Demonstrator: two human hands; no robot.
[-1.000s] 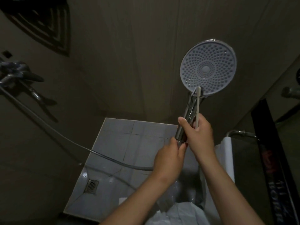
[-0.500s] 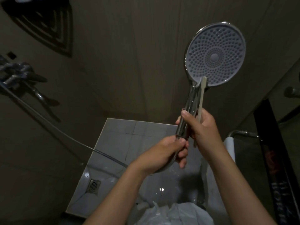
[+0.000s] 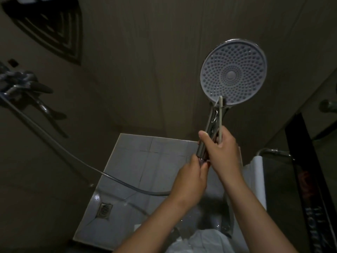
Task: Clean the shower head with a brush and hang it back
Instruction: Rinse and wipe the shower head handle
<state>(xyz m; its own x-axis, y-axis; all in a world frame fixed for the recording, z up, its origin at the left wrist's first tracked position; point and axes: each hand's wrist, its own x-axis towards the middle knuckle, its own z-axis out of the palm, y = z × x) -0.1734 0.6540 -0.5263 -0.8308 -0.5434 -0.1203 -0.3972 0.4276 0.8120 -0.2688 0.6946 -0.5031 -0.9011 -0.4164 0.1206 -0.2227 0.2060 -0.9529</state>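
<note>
While the right hand [image 3: 221, 152] gripped handle and brush [image 3: 220, 117] together, the shower head [image 3: 233, 73] stood straight above it, the left hand [image 3: 189, 179] clasping the handle's base below.

The shower head [image 3: 233, 73] stands upright in the right half of the frame, its round face turned toward the camera. The face is pale grey, covered in rings of small nozzle dots around a plain centre disc, with a chrome rim around it. Its chrome handle [image 3: 209, 130] slants down and left toward the middle of the frame. A grey hose [image 3: 113, 178] runs from the handle's lower end off to the left edge. The brush [image 3: 220, 117], a thin pale stick, lies along the handle, its upper tip touching the lower edge of the face.
</note>
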